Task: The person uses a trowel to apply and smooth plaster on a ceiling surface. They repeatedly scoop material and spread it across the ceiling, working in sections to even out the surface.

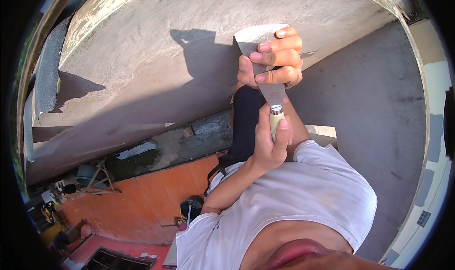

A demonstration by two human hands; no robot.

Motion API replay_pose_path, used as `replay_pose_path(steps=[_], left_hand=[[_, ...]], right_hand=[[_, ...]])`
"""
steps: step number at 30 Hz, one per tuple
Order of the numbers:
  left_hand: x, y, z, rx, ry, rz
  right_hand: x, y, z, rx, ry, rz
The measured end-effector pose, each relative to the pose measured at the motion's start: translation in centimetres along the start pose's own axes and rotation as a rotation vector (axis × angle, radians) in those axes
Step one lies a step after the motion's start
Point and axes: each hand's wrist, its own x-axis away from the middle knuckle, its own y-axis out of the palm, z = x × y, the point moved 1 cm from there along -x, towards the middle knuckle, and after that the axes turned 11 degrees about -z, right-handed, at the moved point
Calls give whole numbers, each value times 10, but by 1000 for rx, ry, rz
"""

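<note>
My left hand [269, 144] is closed round the cream handle of a wide metal putty knife [272, 94], its thumb lying along the handle. Above it, my right hand [279, 64] grips the blade, with fingers curled across the face and thumb at the left edge. The blade's broad end lies over a pale, rough concrete surface [128, 47], where a dark shadow falls to the left; whether it touches that surface I cannot tell.
A grey wall [369, 94] rises on the right. A textured grey strip [52, 66] edges the left side. Below lie an orange ledge [147, 199], a bucket [87, 175] beside wooden sticks, a dark container [189, 206] and a red floor [109, 241].
</note>
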Motion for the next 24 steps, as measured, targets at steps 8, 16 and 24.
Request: replay_pose_path(steps=[8, 16, 24], left_hand=[[12, -30, 0, -58, -122, -19], [11, -24, 10, 15, -154, -21], [0, 2, -10, 42, 19, 63]], right_hand=[[11, 18, -6, 40, 28, 123], [3, 16, -6, 50, 12, 128], [-9, 2, -2, -27, 16, -13]])
